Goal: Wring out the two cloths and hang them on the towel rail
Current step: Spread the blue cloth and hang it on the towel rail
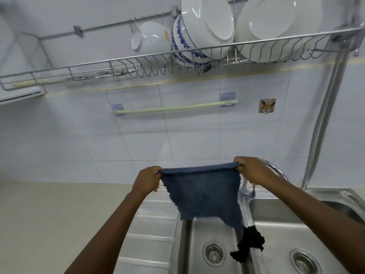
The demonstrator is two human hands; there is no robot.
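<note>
Left hand (147, 181) and right hand (250, 171) each grip a top corner of blue cloth (203, 196), spread below bare towel rail (173, 108); black cloth (249, 244) draped on sink divider (254, 260), faucet (276, 171) behind right hand.

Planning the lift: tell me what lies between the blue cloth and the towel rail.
Only bare white wall tile between the blue cloth and towel rail, in the head view.

White tiles (197, 135) cover the wall, with a beige stripe just under a wire dish rack (138, 62) holding white plates (272, 22) and bowls (152, 38). Below, a steel double sink (276, 224) sits beside a beige counter (59, 214); the light is even and cool.
</note>
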